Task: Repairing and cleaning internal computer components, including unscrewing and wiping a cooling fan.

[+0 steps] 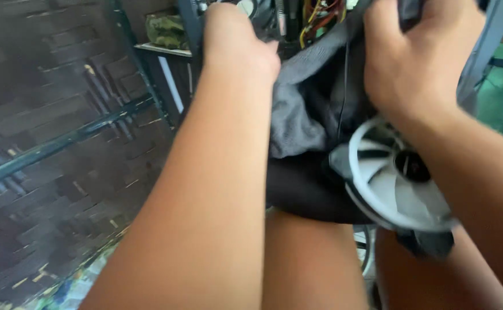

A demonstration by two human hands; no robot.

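Left hand: my left hand (237, 40) is bunched closed on the upper edge of the grey cloth (300, 109), knuckles toward the camera; my fingertips are hidden behind the fold.
Right hand: my right hand (415, 60) is closed around a dark piece at the top of the cloth, just above the fan (398, 183); I cannot tell what that dark piece is.
Cloth: it hangs between my two hands, over my lap, with nothing under it. It is soft and limp, it folds wherever I pinch it, and I judge it light and not slippery.
Fan: a round case fan with a white ring and pale blades, tilted, just below my right wrist and touching the cloth's lower right side.
Fan handling: I judge it light but stiff, with thin blades that would bend or snap, so the ring or frame is the place to hold, not the blades.
Wire: a thin black wire (343, 86) runs down across the cloth toward the fan; a tug there could strain it.
Behind: a dark metal frame (185, 34) with coloured cables (320, 17) inside, and dark paving (50, 143) to the left.
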